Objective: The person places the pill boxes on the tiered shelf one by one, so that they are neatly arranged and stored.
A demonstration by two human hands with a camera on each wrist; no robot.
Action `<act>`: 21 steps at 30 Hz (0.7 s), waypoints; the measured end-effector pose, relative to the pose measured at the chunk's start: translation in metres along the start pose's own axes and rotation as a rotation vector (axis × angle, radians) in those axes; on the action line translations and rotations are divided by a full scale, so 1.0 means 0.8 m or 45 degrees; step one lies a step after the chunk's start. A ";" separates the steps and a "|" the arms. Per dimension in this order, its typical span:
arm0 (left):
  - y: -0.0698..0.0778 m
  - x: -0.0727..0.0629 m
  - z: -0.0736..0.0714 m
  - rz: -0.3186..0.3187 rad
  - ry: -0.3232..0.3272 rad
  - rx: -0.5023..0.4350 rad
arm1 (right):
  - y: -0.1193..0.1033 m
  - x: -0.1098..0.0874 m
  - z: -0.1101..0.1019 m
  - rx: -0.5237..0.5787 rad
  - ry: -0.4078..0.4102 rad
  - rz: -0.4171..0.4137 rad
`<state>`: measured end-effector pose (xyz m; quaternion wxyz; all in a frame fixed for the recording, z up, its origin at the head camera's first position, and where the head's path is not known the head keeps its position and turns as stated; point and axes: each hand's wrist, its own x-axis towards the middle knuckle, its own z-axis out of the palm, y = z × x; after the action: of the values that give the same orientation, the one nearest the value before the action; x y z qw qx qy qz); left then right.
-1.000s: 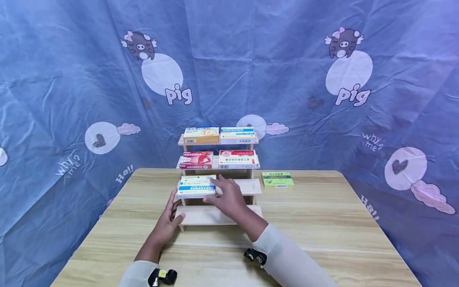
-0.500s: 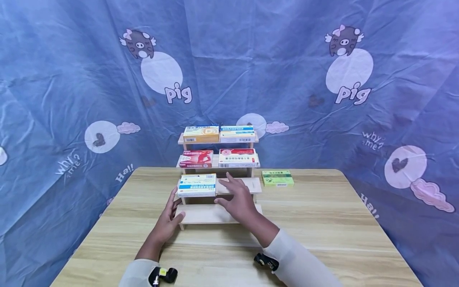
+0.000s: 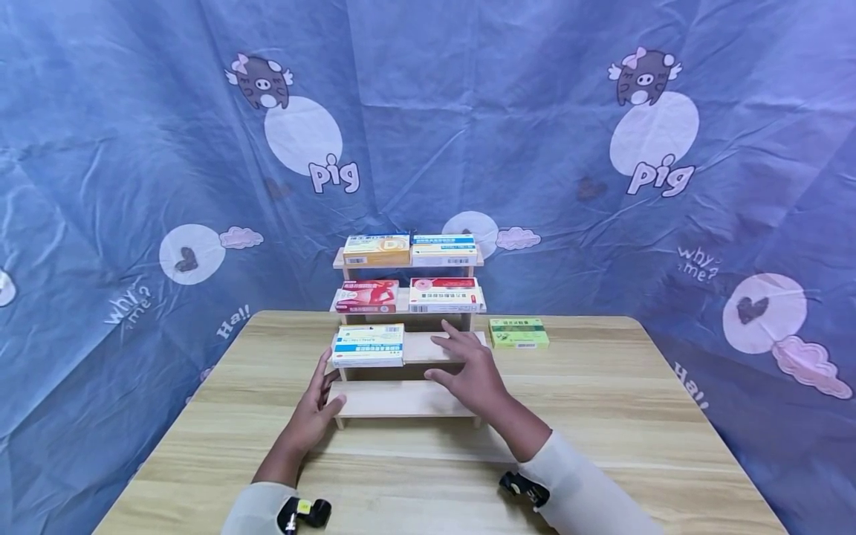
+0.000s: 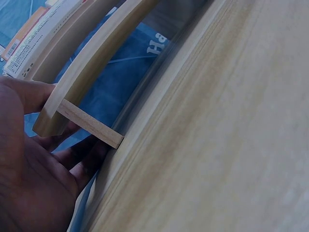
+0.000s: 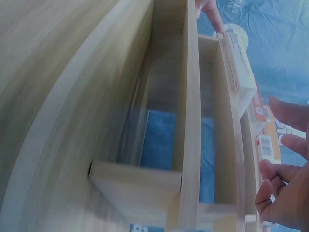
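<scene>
A tiered wooden display stand (image 3: 401,400) stands mid-table with medicine boxes on its steps. My left hand (image 3: 309,417) holds the stand's left end, thumb on the lowest step and fingers along its outer side. The left wrist view shows these fingers (image 4: 79,157) beside and below the board. On the left half of the second step from the bottom lies a white-and-blue medicine box (image 3: 368,347). To the right of that box, over the bare half of the step, my right hand (image 3: 476,377) hovers with spread fingers and nothing in it.
Higher up, a red box (image 3: 366,296) and a red-and-white box (image 3: 444,296) share one step. An orange-and-white box (image 3: 377,251) and a blue-and-white box (image 3: 444,251) sit on top. A green box (image 3: 519,334) lies on the table to the right. Behind hangs a blue curtain (image 3: 468,134).
My right hand has let go of the white-and-blue medicine box and moved right, away from it. The box stays on its step. My left hand keeps its place on the stand.
</scene>
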<state>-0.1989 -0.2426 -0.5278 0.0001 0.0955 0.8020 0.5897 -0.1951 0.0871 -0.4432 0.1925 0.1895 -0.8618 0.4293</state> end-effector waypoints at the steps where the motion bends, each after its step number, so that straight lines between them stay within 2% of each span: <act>1: 0.000 0.000 0.000 -0.002 -0.004 0.001 | 0.002 0.000 -0.003 -0.007 0.000 -0.005; 5: 0.000 -0.001 -0.001 -0.002 -0.008 0.002 | 0.011 -0.001 -0.013 -0.024 0.023 -0.052; 10: -0.001 -0.001 0.000 -0.001 -0.003 0.005 | 0.024 -0.004 -0.028 0.031 0.082 -0.115; 21: -0.002 0.001 0.001 -0.006 0.005 0.012 | 0.054 -0.009 -0.056 0.074 0.231 -0.169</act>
<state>-0.1995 -0.2420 -0.5293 -0.0003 0.0925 0.8048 0.5862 -0.2028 0.1485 -0.4501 0.2920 0.2120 -0.8136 0.4558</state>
